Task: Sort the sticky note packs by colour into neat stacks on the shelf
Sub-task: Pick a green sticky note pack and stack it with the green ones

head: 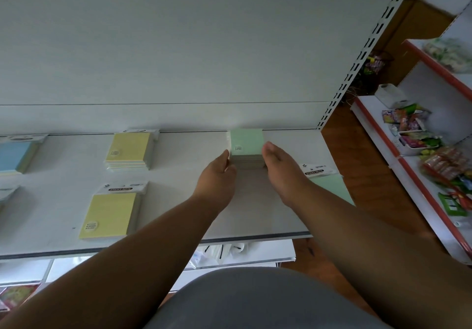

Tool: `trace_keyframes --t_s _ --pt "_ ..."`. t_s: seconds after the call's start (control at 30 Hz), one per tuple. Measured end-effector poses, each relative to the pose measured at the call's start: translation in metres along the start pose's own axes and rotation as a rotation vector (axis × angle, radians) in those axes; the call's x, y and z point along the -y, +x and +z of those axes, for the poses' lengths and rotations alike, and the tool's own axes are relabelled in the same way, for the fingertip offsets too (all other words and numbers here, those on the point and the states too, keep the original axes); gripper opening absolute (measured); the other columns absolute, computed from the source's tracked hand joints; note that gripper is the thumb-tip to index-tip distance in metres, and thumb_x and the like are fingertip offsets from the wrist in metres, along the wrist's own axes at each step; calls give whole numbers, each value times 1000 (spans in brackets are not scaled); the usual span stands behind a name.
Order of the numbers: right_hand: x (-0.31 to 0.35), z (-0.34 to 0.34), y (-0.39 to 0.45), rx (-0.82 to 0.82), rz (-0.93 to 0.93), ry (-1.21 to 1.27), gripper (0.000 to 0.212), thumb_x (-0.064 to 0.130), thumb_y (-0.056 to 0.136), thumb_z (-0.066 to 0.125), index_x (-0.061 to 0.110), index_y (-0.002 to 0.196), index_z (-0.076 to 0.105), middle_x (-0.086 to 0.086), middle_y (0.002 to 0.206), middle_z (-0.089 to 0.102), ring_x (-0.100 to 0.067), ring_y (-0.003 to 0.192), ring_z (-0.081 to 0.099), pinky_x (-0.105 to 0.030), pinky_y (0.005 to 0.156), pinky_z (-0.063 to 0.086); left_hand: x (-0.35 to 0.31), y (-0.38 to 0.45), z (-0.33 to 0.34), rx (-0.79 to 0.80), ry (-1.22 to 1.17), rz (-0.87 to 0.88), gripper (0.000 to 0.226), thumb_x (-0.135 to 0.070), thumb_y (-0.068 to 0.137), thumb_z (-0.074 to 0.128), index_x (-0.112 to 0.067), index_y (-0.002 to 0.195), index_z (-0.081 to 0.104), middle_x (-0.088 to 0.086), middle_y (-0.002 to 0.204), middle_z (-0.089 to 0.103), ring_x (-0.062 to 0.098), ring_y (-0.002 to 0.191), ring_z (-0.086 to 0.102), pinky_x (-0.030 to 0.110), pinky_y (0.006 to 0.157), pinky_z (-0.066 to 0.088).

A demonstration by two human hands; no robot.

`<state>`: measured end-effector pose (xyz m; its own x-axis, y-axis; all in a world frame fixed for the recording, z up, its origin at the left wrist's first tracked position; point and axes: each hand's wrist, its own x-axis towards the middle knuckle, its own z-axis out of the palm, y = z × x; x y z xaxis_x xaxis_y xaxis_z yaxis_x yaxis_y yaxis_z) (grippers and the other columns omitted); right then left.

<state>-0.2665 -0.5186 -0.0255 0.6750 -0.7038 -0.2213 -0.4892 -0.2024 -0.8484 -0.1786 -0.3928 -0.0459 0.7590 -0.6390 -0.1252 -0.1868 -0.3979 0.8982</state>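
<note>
A stack of green sticky note packs (pixel 246 143) stands at the back of the white shelf (pixel 178 201), against the rear panel. My left hand (pixel 217 178) presses its left side and my right hand (pixel 281 170) presses its right side, so both grip the stack. One more green pack (pixel 329 183) lies flat on the shelf under my right forearm, partly hidden. A yellow stack (pixel 130 149) stands at the back centre-left, and a single yellow pack (pixel 109 213) lies nearer the front. A blue stack (pixel 14 156) sits at the far left edge.
The shelf's front edge (pixel 229 238) runs just below my forearms, with a lower shelf (pixel 242 252) holding white items beneath. To the right, past a wooden floor strip (pixel 357 162), a red-trimmed shelving unit (pixel 408 165) holds snack packets.
</note>
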Motion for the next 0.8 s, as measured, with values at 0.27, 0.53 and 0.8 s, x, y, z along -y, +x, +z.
trace_keyframes --t_s 0.27,0.53,0.8 --pt "-11 -2 0 -66 -116 -372 28 1 88 33 2 102 58 -16 95 63 -32 88 58 -42 75 49 3 11 -4 -95 378 44 25 -9 83 44 -15 95 65 1 94 65 21 84 56 25 69 40" --pt "-9 2 1 -87 -77 -358 23 1 88 33 -1 91 56 -18 91 61 -32 82 56 -33 63 36 6 10 -12 -40 324 -7 31 -11 85 44 -20 104 66 -2 102 67 22 95 60 25 73 44" --pt "0 4 0 -147 30 -235 24 1 89 38 -2 85 62 -13 79 56 -23 72 50 -27 59 30 2 13 -19 135 449 105 25 -8 80 43 -12 94 64 7 93 63 27 83 58 25 62 38"
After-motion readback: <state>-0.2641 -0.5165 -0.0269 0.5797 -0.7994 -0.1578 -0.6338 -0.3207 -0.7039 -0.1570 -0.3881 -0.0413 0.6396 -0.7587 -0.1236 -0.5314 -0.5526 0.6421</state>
